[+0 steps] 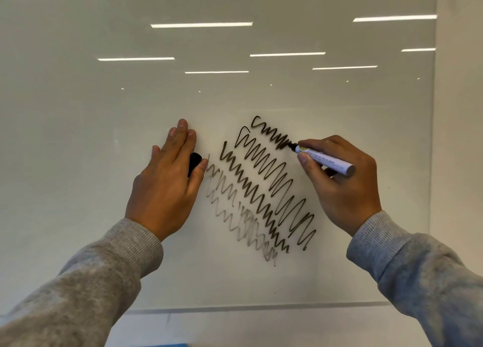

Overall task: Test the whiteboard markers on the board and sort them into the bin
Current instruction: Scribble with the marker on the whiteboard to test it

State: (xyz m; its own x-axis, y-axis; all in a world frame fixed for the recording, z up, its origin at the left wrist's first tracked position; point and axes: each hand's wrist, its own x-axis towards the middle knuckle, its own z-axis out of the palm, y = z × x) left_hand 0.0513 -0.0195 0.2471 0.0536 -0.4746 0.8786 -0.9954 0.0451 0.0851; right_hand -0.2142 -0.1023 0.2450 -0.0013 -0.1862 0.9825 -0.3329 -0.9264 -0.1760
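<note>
A glossy white whiteboard (235, 90) fills the view. My right hand (345, 184) grips a white-barrelled black marker (326, 161), whose tip touches the board at the lower end of a short dark zigzag (271, 134). Below that line run several more zigzag scribbles (261, 195), some bold black, some faint grey. My left hand (167, 181) rests flat against the board to the left of the scribbles, fingers straight, and its thumb pins a black marker cap (194, 162) against the palm side.
The board's right edge (432, 163) and bottom edge (261, 308) are visible, with a pale wall beyond. A sliver of something blue (167, 345) shows at the bottom of the view. Ceiling lights reflect in the board's upper part.
</note>
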